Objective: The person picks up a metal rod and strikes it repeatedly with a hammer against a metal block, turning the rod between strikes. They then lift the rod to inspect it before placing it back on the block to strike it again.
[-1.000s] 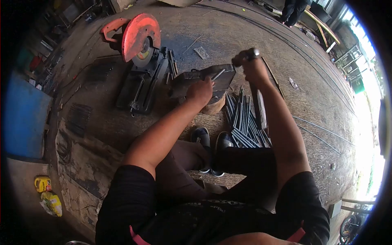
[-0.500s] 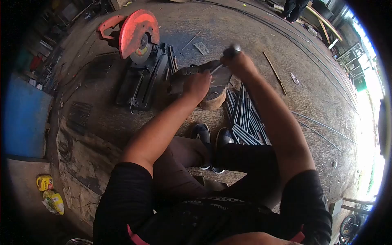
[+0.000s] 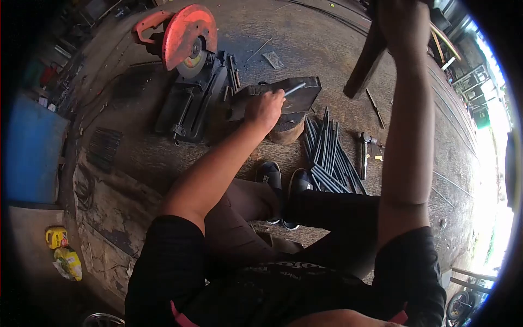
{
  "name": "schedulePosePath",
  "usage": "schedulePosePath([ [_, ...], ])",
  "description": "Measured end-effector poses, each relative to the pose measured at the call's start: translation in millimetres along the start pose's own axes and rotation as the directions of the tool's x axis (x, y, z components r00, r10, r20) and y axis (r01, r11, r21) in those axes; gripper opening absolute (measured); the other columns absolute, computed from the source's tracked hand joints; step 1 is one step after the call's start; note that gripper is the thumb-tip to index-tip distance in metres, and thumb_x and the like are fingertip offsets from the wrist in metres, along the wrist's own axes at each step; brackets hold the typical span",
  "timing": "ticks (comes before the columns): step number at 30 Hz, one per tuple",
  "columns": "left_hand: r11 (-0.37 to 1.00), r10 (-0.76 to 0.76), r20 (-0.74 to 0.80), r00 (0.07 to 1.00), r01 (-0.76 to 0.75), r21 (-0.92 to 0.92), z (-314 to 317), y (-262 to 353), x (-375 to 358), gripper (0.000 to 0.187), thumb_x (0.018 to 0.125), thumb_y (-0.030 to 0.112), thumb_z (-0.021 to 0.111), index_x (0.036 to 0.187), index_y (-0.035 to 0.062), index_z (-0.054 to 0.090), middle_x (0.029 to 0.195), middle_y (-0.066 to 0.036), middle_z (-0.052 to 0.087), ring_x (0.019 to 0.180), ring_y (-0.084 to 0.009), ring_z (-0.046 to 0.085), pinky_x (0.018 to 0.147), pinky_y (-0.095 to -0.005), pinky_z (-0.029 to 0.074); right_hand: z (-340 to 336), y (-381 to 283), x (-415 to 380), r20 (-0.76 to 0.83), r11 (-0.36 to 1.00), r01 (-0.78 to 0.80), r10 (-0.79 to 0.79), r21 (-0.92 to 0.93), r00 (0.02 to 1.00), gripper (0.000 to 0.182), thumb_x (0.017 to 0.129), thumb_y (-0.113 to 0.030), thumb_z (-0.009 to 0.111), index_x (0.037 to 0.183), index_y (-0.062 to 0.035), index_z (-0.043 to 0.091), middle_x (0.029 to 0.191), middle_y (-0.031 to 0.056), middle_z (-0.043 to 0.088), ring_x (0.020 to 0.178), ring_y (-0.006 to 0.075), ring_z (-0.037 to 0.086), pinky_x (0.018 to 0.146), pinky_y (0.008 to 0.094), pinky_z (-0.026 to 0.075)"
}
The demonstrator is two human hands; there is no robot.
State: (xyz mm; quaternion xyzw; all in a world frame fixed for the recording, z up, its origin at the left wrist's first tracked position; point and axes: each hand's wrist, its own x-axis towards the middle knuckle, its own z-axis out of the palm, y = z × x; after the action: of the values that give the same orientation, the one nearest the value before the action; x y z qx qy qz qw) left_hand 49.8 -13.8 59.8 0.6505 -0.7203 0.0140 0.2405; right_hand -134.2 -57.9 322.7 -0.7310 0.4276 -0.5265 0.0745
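Note:
My left hand [image 3: 265,110] is closed around a short metal rod [image 3: 295,89], whose bare end sticks out to the right over a dark steel block [image 3: 306,98]. Under the block stands a round wooden stump [image 3: 287,132]. High at the upper right, my right hand [image 3: 406,30] grips a hammer [image 3: 366,68]; its wooden handle angles down to the left below the fist, and its head is not clearly visible. Beside the stump lies a pile of cut metal rods [image 3: 332,155]. A second hammer [image 3: 364,155] rests on the ground right of the pile.
A red cut-off saw [image 3: 188,41] stands left of the block, its blade raised above a black base. My shoes [image 3: 268,177] are just below the stump. Dark short rods [image 3: 104,147] lie at left, and long bars [image 3: 457,114] run along the right.
My right hand has swung up and right from the block, lifting the hammer. My left hand stays at the block with the rod. The hammer on the ground has come into view.

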Motion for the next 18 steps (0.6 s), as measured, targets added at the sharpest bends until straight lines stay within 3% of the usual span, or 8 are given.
schedulePosePath([
  [1, 1.0, 0.004, -0.011, 1.0, -0.004, 0.0, -2.8, 1.1, 0.5, 0.021, 0.093, 0.029, 0.052, 0.09, 0.0083, 0.055, 0.077, -0.015, 0.064, 0.072, -0.0361, 0.064, 0.058, -0.047, 0.051, 17.1, 44.3, -5.0, 0.148, 0.959, 0.039, 0.003, -0.281, 0.989, 0.032, 0.093, -0.032, 0.052, 0.089, -0.0026, 0.064, 0.071, 0.0091, 0.067, 0.065, 0.0211, 0.068, 0.06, 0.0343, 0.054],
  [3, 0.999, 0.03, -0.056, 0.998, -0.03, 0.011, -5.8, 3.2, -3.2, 0.018, 0.093, 0.025, 0.051, 0.088, 0.0086, 0.058, 0.076, -0.015, 0.066, 0.069, -0.0354, 0.067, 0.056, -0.0471, 0.053, 70.1, 70.0, -59.2, 0.202, 0.99, -0.035, 0.062, -0.133, 0.977, 0.035, 0.092, -0.035, 0.052, 0.093, -0.0024, 0.064, 0.083, 0.018, 0.067, 0.082, 0.029, 0.067, 0.073, 0.0418, 0.053],
  [4, 0.999, 0.032, -0.065, 0.997, -0.032, 0.01, 0.8, 0.8, -4.6, 0.018, 0.093, 0.025, 0.051, 0.088, 0.0086, 0.058, 0.076, -0.015, 0.066, 0.069, -0.0354, 0.067, 0.056, -0.0471, 0.053, 108.9, 116.5, -96.8, 0.272, 0.873, -0.286, 0.408, -0.394, 0.871, 0.04, 0.085, -0.039, 0.061, 0.109, -0.0062, 0.062, 0.105, 0.0249, 0.064, 0.103, 0.0367, 0.062, 0.086, 0.045, 0.049],
  [6, 0.997, 0.021, -0.108, 0.994, -0.013, 0.078, 17.4, -14.0, -0.3, 0.017, 0.092, 0.022, 0.05, 0.087, 0.0086, 0.06, 0.076, -0.015, 0.066, 0.07, -0.0356, 0.067, 0.058, -0.0465, 0.054, 100.4, 125.8, -110.8, 0.533, 0.907, -0.353, 0.422, -0.231, 0.733, 0.048, 0.083, -0.043, 0.064, 0.114, -0.0081, 0.059, 0.115, 0.0246, 0.061, 0.11, 0.0379, 0.058, 0.091, 0.0438, 0.047],
  [10, 0.999, -0.013, -0.055, 0.998, 0.015, 0.044, 7.4, -4.3, -5.3, 0.018, 0.093, 0.026, 0.051, 0.095, 0.0093, 0.058, 0.08, -0.015, 0.064, 0.074, -0.0355, 0.065, 0.062, -0.0466, 0.053, 96.5, 146.3, -114.8, 0.512, 0.875, -0.36, 0.482, -0.323, 0.711, 0.047, 0.08, -0.044, 0.068, 0.111, -0.0097, 0.061, 0.102, 0.0176, 0.066, 0.094, 0.0332, 0.066, 0.079, 0.0408, 0.051],
  [12, 0.992, -0.044, -0.113, 0.993, 0.057, 0.113, 2.6, 2.4, -4.7, 0.021, 0.095, 0.027, 0.048, 0.098, 0.0094, 0.059, 0.078, -0.016, 0.064, 0.071, -0.0351, 0.065, 0.061, -0.0461, 0.053, 74.8, 114.8, -103.9, 0.578, 0.805, -0.537, 0.571, -0.253, 0.583, 0.042, 0.083, -0.042, 0.067, 0.109, -0.0098, 0.063, 0.084, 0.0107, 0.066, 0.071, 0.0224, 0.066, 0.063, 0.0355, 0.052],
  [16, 0.995, -0.033, -0.03, 0.999, 0.035, 0.092, -2.2, 0.6, -3.2, 0.022, 0.096, 0.027, 0.046, 0.099, 0.0085, 0.057, 0.073, -0.018, 0.064, 0.069, -0.0365, 0.065, 0.059, -0.047, 0.052, 55.1, 98.8, -68.1, 0.493, 0.862, -0.506, 0.457, -0.038, 0.741, 0.03, 0.089, -0.037, 0.062, 0.105, -0.0108, 0.065, 0.069, 0.0038, 0.059, 0.057, 0.013, 0.058, 0.053, 0.0311, 0.048],
  [18, 0.999, 0.027, -0.032, 0.999, -0.027, 0.019, 0.1, -4.3, -2.0, 0.022, 0.097, 0.027, 0.045, 0.099, 0.0076, 0.054, 0.069, -0.018, 0.063, 0.068, -0.0383, 0.064, 0.058, -0.0485, 0.051, 30.1, 72.7, -39.9, 0.374, 0.969, -0.241, 0.201, 0.062, 0.905, 0.03, 0.094, -0.034, 0.058, 0.1, -0.0046, 0.061, 0.073, 0.0057, 0.06, 0.062, 0.0129, 0.058, 0.055, 0.0293, 0.049],
])
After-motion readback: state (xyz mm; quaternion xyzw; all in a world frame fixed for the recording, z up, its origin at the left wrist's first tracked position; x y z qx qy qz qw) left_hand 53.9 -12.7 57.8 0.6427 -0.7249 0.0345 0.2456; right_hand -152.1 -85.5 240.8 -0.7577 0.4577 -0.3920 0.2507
